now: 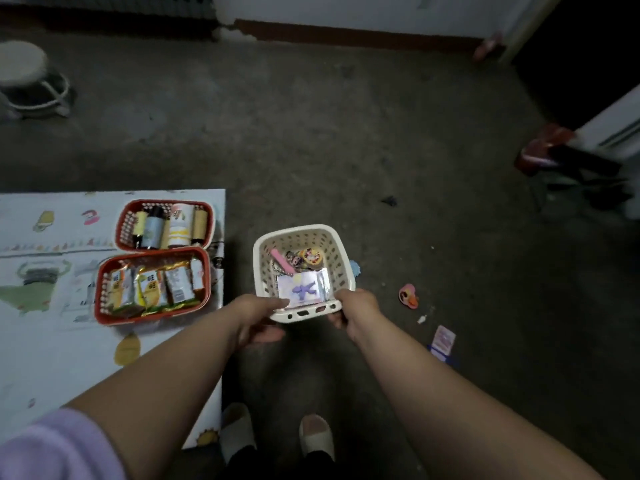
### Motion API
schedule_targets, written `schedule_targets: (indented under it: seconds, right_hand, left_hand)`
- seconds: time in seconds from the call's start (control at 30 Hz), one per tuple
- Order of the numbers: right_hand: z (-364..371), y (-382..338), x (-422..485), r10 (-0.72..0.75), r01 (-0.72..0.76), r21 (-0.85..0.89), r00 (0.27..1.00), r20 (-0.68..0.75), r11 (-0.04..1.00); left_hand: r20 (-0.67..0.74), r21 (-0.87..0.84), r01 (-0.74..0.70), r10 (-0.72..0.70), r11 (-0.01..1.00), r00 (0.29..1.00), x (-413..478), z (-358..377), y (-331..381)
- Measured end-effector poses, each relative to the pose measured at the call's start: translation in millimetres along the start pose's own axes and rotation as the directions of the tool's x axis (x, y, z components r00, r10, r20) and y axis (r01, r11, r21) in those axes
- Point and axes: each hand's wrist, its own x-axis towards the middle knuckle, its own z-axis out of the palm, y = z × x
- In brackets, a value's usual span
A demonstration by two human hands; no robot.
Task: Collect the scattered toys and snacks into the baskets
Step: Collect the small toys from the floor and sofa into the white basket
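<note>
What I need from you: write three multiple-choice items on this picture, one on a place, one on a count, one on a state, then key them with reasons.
1. Where do the far red basket and the near red basket stand? A. on the stool; B. on the play mat; C. on bare floor.
2. How many baskets show? A. three; B. one; C. five.
3. What state is the white basket in? A. upturned on the floor; B. empty; C. held by the left grip and the right grip.
Key: 1 B, both sit on the patterned mat at the left; 2 A, two red and one white; 3 C, both grips clasp its near rim.
</note>
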Motion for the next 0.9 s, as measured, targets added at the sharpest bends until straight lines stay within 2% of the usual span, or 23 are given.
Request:
schedule_targets:
  seconds: [0.1,0.17,0.27,0.47,0.57,0.67,0.77,0.9]
  right_hand:
    - [-8.0,-3.5,9.9,0.020,-0.021,0.091,1.000,0.018,0.996]
    - [-18.8,-8.7,23.3,0.043,-0.048,0.105,0.998,0.047,0.993]
    - [-28.1,-17.1,41.7,0.023,-0.026,0.036,0.997,0.073,0.999]
    - [-85.2,-57.6,120.5,-0.062,0.055,-0.202,0.998,-0.028,0.978]
    - [-114.5,-82.3,172.3,-0.050,0.050,-0.300,0.999,0.008,0.953]
    - [-129.7,-101.0,227.7,-0.095,0.104,-0.399,0.995,0.041,0.911]
    - [-134.7,-99.3,308.2,-0.135,0.158,-0.509,0.987,0.083,0.846]
    - [-126.0,-97.8,370.3,-0.157,0.188,-0.643,0.982,0.106,0.742]
  left_hand:
    - [0.000,-0.120,-0.087,0.088,0.989,0.996,11.2,21.3,18.4]
    - [-0.035,-0.105,-0.115,0.112,0.988,0.993,21.3,39.5,32.2]
    - [-0.099,-0.135,-0.127,0.114,0.983,0.989,30.5,51.9,45.5]
    - [-0.236,-0.258,-0.110,0.048,0.960,0.971,76.1,82.0,82.8]
    - [-0.293,-0.312,-0.119,0.023,0.943,0.956,106.0,101.9,103.6]
    - [-0.335,-0.415,-0.137,-0.011,0.900,0.942,138.9,117.8,119.8]
    - [-0.355,-0.463,-0.147,-0.031,0.874,0.934,180.3,130.4,126.4]
    - [-0.377,-0.496,-0.190,-0.013,0.847,0.926,250.7,137.0,123.8]
